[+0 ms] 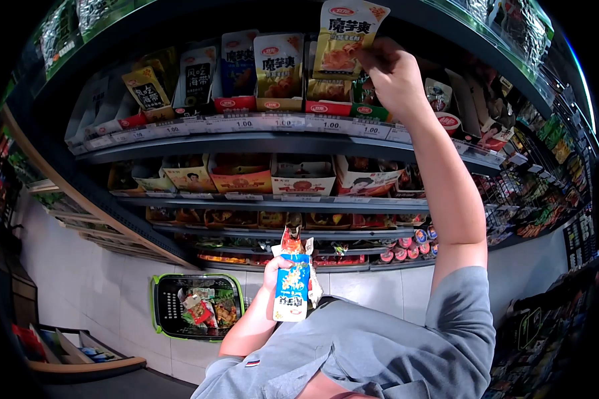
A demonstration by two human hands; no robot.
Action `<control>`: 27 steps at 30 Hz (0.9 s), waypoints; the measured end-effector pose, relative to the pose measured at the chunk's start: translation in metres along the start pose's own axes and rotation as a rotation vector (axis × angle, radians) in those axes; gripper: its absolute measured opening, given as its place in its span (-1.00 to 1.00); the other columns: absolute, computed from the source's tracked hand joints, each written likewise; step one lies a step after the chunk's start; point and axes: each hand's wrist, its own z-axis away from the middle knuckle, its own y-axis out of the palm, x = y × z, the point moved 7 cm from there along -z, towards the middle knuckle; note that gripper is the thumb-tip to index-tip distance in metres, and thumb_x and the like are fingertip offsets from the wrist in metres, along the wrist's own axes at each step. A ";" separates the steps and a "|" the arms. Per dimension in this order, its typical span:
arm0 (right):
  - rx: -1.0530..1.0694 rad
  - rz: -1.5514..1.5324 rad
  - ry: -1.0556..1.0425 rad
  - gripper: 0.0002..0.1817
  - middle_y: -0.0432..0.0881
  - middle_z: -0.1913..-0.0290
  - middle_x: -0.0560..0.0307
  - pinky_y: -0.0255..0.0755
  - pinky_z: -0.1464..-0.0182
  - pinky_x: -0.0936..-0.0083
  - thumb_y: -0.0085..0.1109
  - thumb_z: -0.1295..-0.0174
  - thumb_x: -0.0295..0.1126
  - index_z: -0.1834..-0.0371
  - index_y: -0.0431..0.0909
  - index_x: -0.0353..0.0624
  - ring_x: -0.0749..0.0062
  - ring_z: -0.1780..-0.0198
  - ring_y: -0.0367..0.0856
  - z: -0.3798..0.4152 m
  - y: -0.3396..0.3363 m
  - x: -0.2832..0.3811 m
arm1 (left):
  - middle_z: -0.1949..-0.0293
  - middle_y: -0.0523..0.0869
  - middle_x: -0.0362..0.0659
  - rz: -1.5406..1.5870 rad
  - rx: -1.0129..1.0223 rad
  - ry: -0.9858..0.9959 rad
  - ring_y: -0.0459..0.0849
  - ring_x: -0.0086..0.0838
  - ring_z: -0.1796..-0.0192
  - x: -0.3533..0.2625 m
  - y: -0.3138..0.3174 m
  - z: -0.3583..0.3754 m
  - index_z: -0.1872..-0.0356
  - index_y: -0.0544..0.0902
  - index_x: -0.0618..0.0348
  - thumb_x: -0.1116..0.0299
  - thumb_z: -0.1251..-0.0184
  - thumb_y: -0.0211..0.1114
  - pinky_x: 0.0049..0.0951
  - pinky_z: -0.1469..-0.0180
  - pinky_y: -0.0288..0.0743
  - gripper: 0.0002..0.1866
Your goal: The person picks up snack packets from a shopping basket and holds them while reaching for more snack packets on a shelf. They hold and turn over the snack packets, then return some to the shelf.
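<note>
While left hand (277, 271) grips blue snack packets (293, 287) low, right hand (391, 72) fingers pinch yellow konjac packet (345, 36) at top shelf (273, 141) front edge; basket (196, 307) on floor.

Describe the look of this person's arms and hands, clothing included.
Both hands, left hand and right hand, are bare: no gloves, rings or watch visible. The forearms are uncovered. A grey short-sleeved shirt covers the upper arms, with a small red-and-blue mark near the left sleeve's hem.
</note>
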 end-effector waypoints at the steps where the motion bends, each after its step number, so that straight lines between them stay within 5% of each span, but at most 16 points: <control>1: -0.001 0.002 -0.003 -0.74 0.73 0.23 -0.01 0.48 0.13 0.53 0.19 -0.38 -0.39 0.00 0.61 -0.36 0.52 0.26 0.60 0.000 0.000 0.003 | 0.15 0.70 0.22 -0.002 0.004 0.000 0.74 0.10 0.16 0.001 0.000 0.000 -0.06 0.50 0.41 0.27 -0.02 0.15 0.07 0.09 0.65 -0.45; 7: 0.019 0.069 0.060 -0.75 0.73 0.20 -0.05 0.47 0.01 0.46 0.14 -0.39 -0.42 -0.03 0.60 -0.33 0.34 0.18 0.63 0.002 0.005 0.003 | 0.17 0.72 0.23 0.040 -0.036 -0.003 0.77 0.07 0.15 0.002 0.015 0.002 -0.09 0.51 0.44 0.36 0.01 0.16 0.01 0.04 0.69 -0.44; 20: -0.175 -0.044 -0.069 -0.79 0.74 0.21 0.01 0.51 0.08 0.55 0.18 -0.26 -0.55 0.06 0.61 -0.38 0.51 0.20 0.67 0.003 -0.006 0.009 | 0.26 0.72 0.24 -0.009 -0.150 -0.010 0.77 0.07 0.29 0.001 -0.016 0.004 0.01 0.53 0.45 0.27 -0.02 0.13 -0.02 0.22 0.73 -0.48; 23: -0.174 -0.034 -0.070 -0.79 0.72 0.10 0.03 0.49 -0.03 0.62 0.02 -0.26 -0.71 0.07 0.55 -0.43 0.55 0.06 0.66 0.005 -0.006 0.018 | 0.14 0.71 0.30 0.082 0.054 -0.079 0.75 0.14 0.14 0.003 -0.016 0.003 -0.07 0.51 0.49 0.35 -0.07 0.10 0.07 0.02 0.66 -0.48; 27: -0.234 -0.020 -0.132 -0.77 0.77 0.19 0.02 0.54 0.00 0.56 0.14 -0.18 -0.61 0.09 0.59 -0.41 0.49 0.15 0.72 0.005 -0.009 0.017 | 0.22 0.72 0.26 0.031 -0.064 -0.055 0.77 0.10 0.24 0.004 -0.017 0.005 -0.02 0.53 0.47 0.30 -0.05 0.11 0.02 0.16 0.70 -0.48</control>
